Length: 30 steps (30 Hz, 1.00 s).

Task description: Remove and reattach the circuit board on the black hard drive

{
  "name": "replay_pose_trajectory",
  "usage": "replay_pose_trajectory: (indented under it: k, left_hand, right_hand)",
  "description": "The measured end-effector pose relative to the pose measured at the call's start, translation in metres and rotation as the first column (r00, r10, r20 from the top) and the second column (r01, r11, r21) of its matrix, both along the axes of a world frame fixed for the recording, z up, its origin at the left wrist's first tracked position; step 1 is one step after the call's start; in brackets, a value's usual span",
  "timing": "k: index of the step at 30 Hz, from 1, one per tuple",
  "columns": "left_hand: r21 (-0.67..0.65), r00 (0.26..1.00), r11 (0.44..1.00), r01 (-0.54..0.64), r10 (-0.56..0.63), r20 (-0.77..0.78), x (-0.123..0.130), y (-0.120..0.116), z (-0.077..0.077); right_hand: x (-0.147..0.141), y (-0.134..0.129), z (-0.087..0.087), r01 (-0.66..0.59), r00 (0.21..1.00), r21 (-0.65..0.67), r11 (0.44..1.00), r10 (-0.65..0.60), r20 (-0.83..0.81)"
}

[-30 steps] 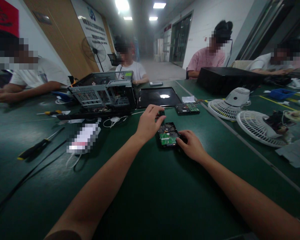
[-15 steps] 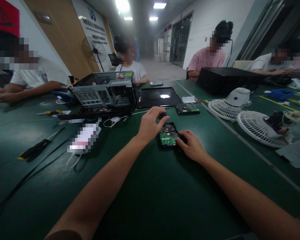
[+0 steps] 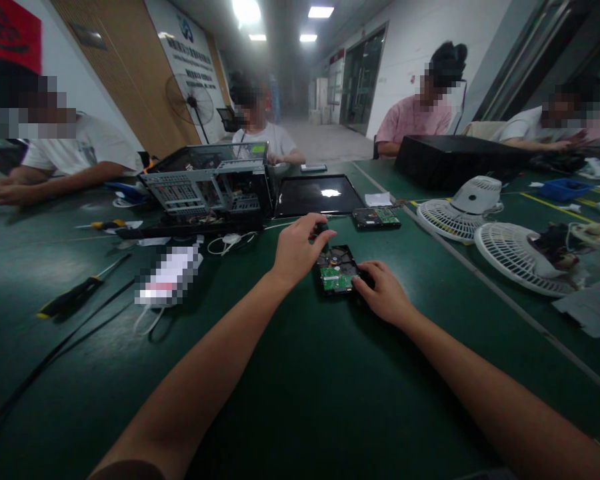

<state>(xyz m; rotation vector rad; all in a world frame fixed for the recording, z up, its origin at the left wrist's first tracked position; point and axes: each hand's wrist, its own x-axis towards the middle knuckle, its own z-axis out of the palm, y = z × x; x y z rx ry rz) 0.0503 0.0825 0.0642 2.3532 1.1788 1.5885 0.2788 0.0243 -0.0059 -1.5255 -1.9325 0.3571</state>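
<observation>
Well beyond hard drive (image 3: 337, 272) in right hand (image 3: 384, 292), blurred wall lettering (image 3: 193, 52)

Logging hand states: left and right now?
Left hand: part-curled by the hard drive; cannot tell whether it grips anything.
Right hand: closed on the hard drive's right side.

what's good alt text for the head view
A person's right hand holds the edge of a hard drive with a green circuit board on a green table; the left hand is at the drive's far left corner. Beyond are an opened computer case and a second drive, with other people seated nearby.
</observation>
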Motion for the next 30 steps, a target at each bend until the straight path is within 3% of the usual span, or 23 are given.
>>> replay_pose_trajectory:
  k: [8,13,25,30]
  left_hand:
    - [0.092,0.998,0.996,-0.006,0.011,-0.056,-0.0013,0.0016,0.001]
    - [0.07,0.997,0.997,0.037,-0.032,-0.076,0.0003,0.0005,0.0003]
    - [0.017,0.997,0.999,-0.049,0.048,0.054,0.003,0.0003,-0.0047]
    - [-0.055,0.997,0.998,0.04,-0.036,0.072,0.0017,0.0034,-0.0041]
  right_hand:
    - [-0.0018,-0.0014,0.0034,0.003,1.0,-0.011,1.0,-0.003,0.014]
    - [-0.0018,-0.0014,0.0035,0.0,1.0,-0.003,1.0,0.0,0.018]
    - [-0.0019,-0.0003,0.002,0.011,1.0,-0.021,1.0,-0.011,0.024]
    - [-0.0017,-0.0005,0.002,0.012,1.0,-0.008,1.0,-0.011,0.028]
